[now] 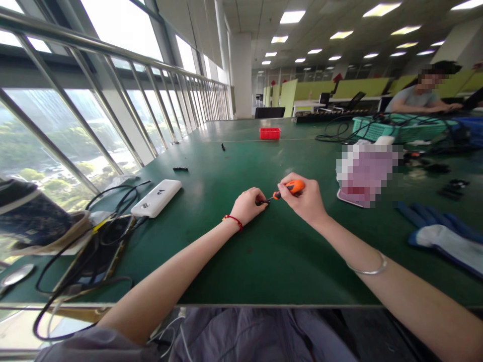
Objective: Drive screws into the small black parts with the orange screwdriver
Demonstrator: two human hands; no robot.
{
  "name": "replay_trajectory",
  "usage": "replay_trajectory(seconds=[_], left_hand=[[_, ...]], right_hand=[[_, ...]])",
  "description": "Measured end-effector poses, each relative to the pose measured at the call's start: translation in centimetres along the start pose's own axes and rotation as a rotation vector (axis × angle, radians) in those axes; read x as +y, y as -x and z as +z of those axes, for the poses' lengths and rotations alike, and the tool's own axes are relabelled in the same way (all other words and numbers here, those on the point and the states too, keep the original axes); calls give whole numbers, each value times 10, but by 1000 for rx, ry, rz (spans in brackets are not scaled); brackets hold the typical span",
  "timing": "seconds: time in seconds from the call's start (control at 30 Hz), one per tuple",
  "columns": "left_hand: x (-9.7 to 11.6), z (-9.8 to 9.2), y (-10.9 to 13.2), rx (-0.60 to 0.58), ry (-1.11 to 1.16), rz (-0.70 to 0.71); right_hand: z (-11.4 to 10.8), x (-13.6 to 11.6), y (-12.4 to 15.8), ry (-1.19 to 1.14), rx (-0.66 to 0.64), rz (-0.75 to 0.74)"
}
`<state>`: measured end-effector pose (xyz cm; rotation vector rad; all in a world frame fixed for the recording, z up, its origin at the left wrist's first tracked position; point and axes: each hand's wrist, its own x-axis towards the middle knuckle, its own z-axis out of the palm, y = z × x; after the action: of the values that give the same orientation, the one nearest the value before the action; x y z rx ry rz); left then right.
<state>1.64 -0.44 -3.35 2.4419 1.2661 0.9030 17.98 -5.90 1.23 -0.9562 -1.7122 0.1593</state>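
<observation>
My right hand (306, 200) is closed around the orange and black handle of a screwdriver (293, 187). Its thin shaft points left and down, with the tip at a small black part (261, 202). That part is pinched in the fingers of my left hand (248, 205), low over the green tabletop. Most of the black part is hidden by my fingers, so its exact kind does not show. Two other small black pieces lie farther off: one long piece (180, 169) to the left and a shorter one (223, 147) toward the back.
A white power bank (157, 198), black cables and a phone (101, 251) lie on the left. A red bin (269, 133) stands at the back. Rightward are a partly blurred pink item (372, 173), blue-white gloves (447, 241) and a teal basket (400, 129). Another person sits at the far right.
</observation>
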Motion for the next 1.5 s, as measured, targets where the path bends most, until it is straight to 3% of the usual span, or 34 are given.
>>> replay_trajectory(seconds=[1.5], left_hand=[[3,-2,1,-6,-44,17]], right_hand=[[1,-2,1,29,-25,55]])
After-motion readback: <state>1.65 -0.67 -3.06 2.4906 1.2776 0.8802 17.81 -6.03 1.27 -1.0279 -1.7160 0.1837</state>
